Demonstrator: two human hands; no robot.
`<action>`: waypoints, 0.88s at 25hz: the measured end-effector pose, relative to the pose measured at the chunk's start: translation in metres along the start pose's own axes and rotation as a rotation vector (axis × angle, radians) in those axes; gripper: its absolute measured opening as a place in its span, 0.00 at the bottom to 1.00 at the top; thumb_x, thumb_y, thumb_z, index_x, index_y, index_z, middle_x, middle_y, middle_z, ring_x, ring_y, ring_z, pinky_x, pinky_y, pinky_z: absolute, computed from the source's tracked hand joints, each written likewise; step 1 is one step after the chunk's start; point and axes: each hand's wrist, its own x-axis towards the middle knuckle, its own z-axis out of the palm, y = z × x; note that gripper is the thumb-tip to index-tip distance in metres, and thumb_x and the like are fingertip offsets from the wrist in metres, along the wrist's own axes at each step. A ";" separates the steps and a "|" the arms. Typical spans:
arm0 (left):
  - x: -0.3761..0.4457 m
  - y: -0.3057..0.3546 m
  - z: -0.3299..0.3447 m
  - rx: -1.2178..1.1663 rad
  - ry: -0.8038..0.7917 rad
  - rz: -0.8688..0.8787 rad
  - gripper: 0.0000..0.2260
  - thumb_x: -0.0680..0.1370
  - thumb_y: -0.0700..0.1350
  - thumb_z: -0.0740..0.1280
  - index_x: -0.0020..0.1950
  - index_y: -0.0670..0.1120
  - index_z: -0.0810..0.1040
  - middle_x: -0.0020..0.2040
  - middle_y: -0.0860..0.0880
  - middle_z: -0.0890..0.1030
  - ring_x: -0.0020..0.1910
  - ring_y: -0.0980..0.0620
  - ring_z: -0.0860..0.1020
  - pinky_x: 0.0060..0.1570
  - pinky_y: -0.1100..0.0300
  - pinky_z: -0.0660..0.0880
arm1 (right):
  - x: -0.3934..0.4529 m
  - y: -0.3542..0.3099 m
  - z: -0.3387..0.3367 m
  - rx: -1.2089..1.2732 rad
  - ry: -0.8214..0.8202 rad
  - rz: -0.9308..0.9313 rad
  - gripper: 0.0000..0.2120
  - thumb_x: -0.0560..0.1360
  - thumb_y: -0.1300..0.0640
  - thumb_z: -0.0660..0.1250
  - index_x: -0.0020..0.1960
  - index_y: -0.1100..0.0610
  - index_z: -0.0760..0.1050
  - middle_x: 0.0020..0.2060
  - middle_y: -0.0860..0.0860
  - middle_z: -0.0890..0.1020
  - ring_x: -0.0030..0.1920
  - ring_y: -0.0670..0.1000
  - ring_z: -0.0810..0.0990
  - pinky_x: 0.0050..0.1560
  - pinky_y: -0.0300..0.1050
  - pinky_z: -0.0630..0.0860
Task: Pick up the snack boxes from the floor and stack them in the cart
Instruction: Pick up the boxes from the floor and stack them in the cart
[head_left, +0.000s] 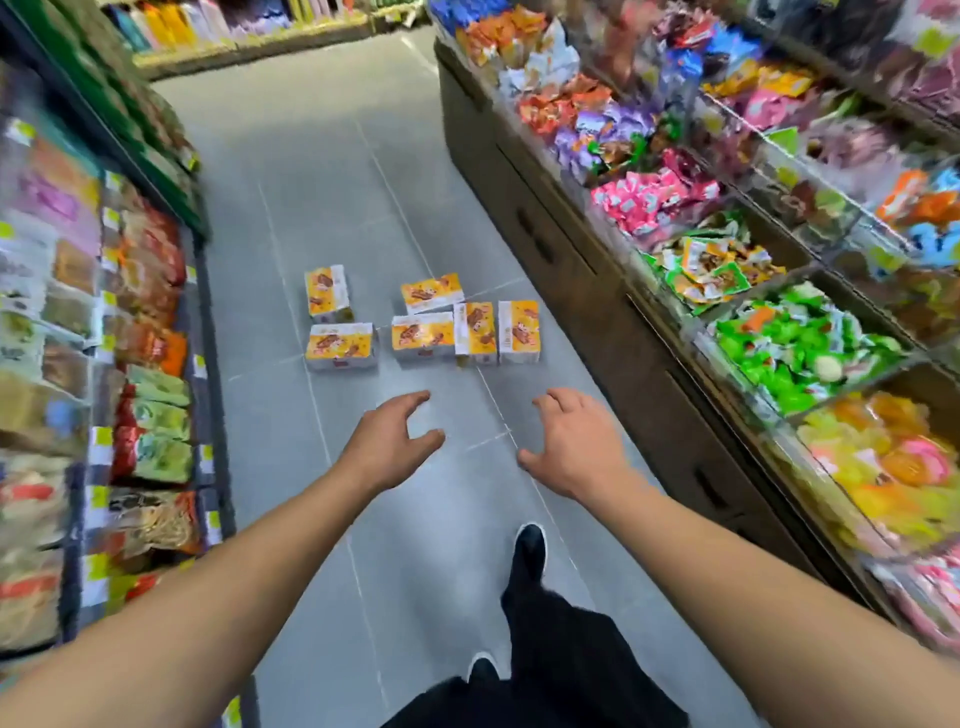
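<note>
Grey tile floor (322, 171) runs the length of a narrow shop aisle, its pale grout lines slanting away toward more shelving at the far end. Six orange-and-white snack boxes (422, 335) lie on it mid-aisle: two on the left, one behind the other, and four bunched to the right, three of them side by side and touching. Left of the aisle stands a shelf (145, 374) of bagged snacks with yellow price tags along its edges. On the right, a brown counter (561, 270) with dark drawer slots carries clear bins heaped with wrapped sweets in green, pink, purple and orange. The person's left hand (389, 441) and right hand (571, 441) reach forward over the floor, short of the boxes, fingers spread and loosely bent, holding nothing. Below them are black trousers and a dark shoe (530, 551) stepping forward. Edges of the view are blurred.
</note>
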 end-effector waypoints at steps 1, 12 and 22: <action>0.014 -0.013 -0.015 -0.009 0.034 -0.043 0.26 0.76 0.50 0.68 0.73 0.49 0.68 0.72 0.49 0.71 0.70 0.49 0.70 0.67 0.57 0.64 | 0.028 -0.015 -0.004 0.003 -0.002 -0.041 0.34 0.71 0.38 0.63 0.72 0.54 0.65 0.69 0.52 0.69 0.71 0.55 0.64 0.72 0.51 0.62; 0.161 -0.115 -0.155 -0.177 0.336 -0.483 0.27 0.75 0.51 0.69 0.73 0.49 0.68 0.70 0.47 0.73 0.68 0.46 0.71 0.65 0.55 0.68 | 0.310 -0.141 -0.058 0.005 -0.147 -0.428 0.34 0.71 0.43 0.68 0.71 0.57 0.66 0.69 0.54 0.69 0.69 0.57 0.67 0.68 0.48 0.64; 0.304 -0.289 -0.248 -0.305 0.337 -0.629 0.27 0.76 0.50 0.68 0.74 0.48 0.67 0.72 0.48 0.70 0.70 0.48 0.70 0.65 0.58 0.66 | 0.515 -0.295 -0.011 -0.017 -0.303 -0.389 0.35 0.72 0.46 0.68 0.74 0.57 0.63 0.70 0.54 0.67 0.68 0.58 0.68 0.64 0.48 0.68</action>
